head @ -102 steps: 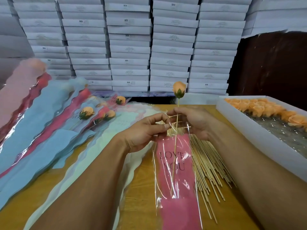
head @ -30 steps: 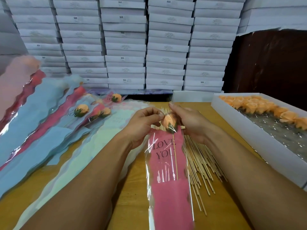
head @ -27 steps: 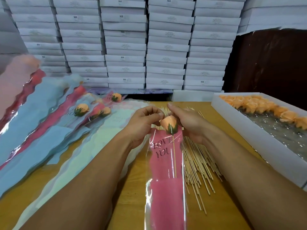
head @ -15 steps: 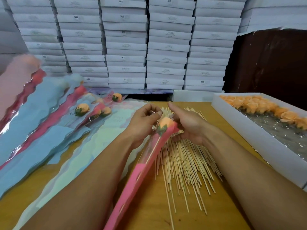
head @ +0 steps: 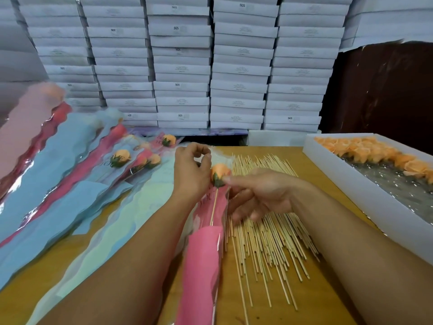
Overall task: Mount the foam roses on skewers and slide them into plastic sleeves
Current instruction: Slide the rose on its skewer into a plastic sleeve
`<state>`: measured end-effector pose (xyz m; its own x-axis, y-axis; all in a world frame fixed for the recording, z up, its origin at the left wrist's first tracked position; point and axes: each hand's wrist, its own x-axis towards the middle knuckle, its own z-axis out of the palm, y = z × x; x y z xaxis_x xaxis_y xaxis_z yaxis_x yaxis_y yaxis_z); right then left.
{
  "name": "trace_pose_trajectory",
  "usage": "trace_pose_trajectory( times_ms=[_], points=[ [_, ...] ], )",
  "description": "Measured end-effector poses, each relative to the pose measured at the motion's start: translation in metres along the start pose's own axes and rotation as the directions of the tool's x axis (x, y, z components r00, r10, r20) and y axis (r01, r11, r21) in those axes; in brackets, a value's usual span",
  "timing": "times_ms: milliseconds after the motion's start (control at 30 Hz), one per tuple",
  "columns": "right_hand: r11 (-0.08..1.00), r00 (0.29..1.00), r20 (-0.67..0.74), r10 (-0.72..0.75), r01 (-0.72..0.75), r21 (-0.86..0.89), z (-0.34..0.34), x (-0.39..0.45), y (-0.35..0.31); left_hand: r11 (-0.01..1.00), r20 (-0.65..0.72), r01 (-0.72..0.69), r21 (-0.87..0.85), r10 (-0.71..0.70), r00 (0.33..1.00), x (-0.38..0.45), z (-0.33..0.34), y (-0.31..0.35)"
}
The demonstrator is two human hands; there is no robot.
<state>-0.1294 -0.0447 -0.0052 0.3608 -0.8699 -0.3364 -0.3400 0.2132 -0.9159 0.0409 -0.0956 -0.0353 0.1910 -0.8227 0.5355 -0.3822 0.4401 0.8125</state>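
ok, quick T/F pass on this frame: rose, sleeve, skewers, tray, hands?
1. The rose sits inside the pink sleeve. True.
2. The right hand holds a loose skewer. False: its fingers hang loosely over the skewers, a fingertip by the rose's base.
3. The tray is full of roses. False: roses fill only its far end.
4. The left hand pinches at the sleeve's top, beside the rose. True.
5. Finished sleeved roses lie to the left. True.
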Motion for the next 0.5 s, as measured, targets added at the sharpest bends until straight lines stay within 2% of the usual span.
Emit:
trace_pose_trajectory(
  times_ms=[67,133,233,333,500],
  points=[
    [0.994,0.996,0.088,0.030,-0.021,-0.104,0.002,-0.003,0.004,0.999,-0.064,-0.016,0.052,0.019,0.998,0.002,-0.001,-0.002],
    [0.993,0.995,0.099,0.030,-0.018,-0.116,0.007,-0.008,0.012,0.996,-0.128,0.013,0.083,-0.002,0.992,0.003,-0.001,-0.004],
    [0.997,0.999,0.033,-0.042,0.044,-0.064,0.019,-0.015,0.024,0.993,-0.204,0.068,0.093,-0.048,0.978,0.002,0.000,-0.003],
    [0.987,0.991,-0.043,-0.130,0.125,-0.101,0.028,-0.017,0.025,0.995,-0.239,0.079,0.066,-0.061,0.969,0.003,0.001,-0.001],
    [0.984,0.985,-0.061,-0.159,0.154,-0.090,0.029,-0.021,0.019,0.993,-0.256,0.104,-0.049,-0.113,0.960,0.010,-0.004,0.000]
  ],
)
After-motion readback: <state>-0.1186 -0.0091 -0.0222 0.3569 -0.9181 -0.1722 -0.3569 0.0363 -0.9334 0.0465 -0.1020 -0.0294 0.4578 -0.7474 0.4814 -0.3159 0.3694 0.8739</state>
